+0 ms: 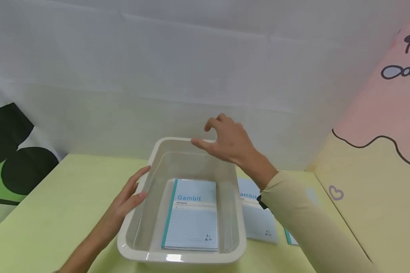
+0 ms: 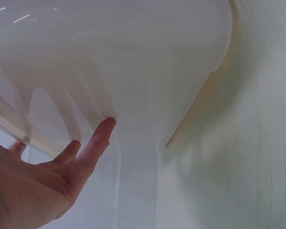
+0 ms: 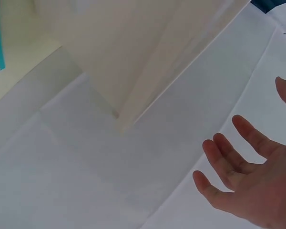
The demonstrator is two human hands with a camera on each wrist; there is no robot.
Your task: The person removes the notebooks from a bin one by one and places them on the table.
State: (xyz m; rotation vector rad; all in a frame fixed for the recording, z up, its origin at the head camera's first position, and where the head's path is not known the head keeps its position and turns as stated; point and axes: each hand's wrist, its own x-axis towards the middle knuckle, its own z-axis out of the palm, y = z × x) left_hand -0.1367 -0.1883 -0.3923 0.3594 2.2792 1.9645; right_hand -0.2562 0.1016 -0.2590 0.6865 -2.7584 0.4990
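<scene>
A cream plastic basin (image 1: 237, 235) stands in the middle of the head view. Inside it lies a pale blue Gambit notebook (image 1: 194, 216) with a teal spine. At the left rim is my left hand (image 1: 124, 203), its straightened fingers touching the outer wall, as the left wrist view also shows. My right hand (image 1: 230, 140) hovers over the basin's far right corner with loosely bent, spread fingers and nothing between them. In the right wrist view that hand (image 3: 252, 176) is apart from the basin (image 3: 119, 52).
A second Gambit notebook (image 1: 257, 220) lies on the table right of the basin, partly covered by the rim and my right arm. Beyond it the corner of another notebook (image 1: 291, 237) shows under the sleeve (image 1: 314, 223). White sheeting (image 1: 157, 76) hangs behind the pale green table (image 1: 71, 189).
</scene>
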